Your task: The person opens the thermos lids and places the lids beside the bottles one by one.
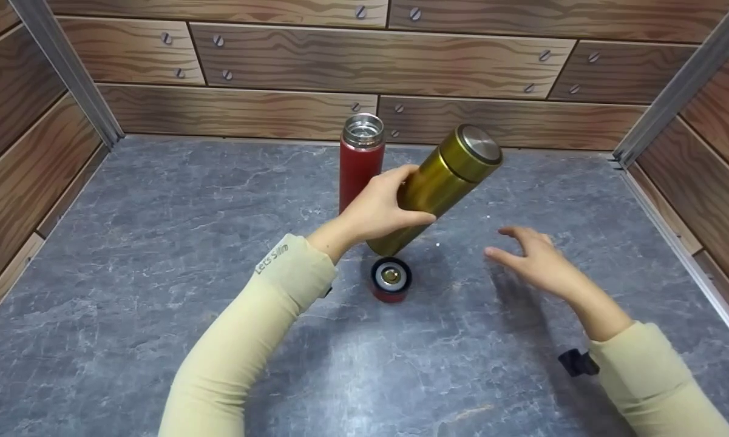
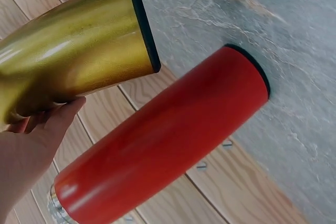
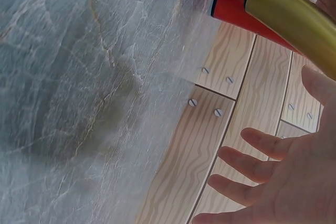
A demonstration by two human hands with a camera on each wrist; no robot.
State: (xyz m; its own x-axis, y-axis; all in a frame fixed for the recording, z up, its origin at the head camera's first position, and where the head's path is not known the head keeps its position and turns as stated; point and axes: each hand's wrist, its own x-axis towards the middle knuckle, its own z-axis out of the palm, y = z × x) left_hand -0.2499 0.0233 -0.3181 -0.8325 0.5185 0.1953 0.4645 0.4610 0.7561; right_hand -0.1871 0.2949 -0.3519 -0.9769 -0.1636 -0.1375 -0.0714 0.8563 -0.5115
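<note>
The person's left hand (image 1: 379, 206) grasped a shiny gold cylindrical metal flask (image 1: 437, 182), thumb on its near side, and held it tilted, its silver-topped cap up and to the right. In the left wrist view, the flask's black-edged base appeared clear of the grey, marble-patterned tabletop (image 1: 158, 273).

The right hand (image 1: 537, 261) was released and held nothing; it hung to the right of the gold flask, apart from it, with thumb and fingers spread.

Just behind the left hand, a tall red cylindrical flask (image 1: 359, 170) stood upright on the tabletop, uncapped, its bare steel neck showing. Nearer the person, 1 round red lid (image 1: 391, 279) with a black rim lay inside-up, just in front of the gold flask's lower end, its pale inner ring and gold-coloured centre in sight.

Both arms wore pale yellow-green sleeves (image 1: 249, 328), the left cuff lettered, and a small black piece (image 1: 578, 362) sat by the right wrist. Wood-patterned walls (image 1: 370, 57) with printed screw heads rose on 3 sides, with grey posts (image 1: 67, 67) at 2 corners.
</note>
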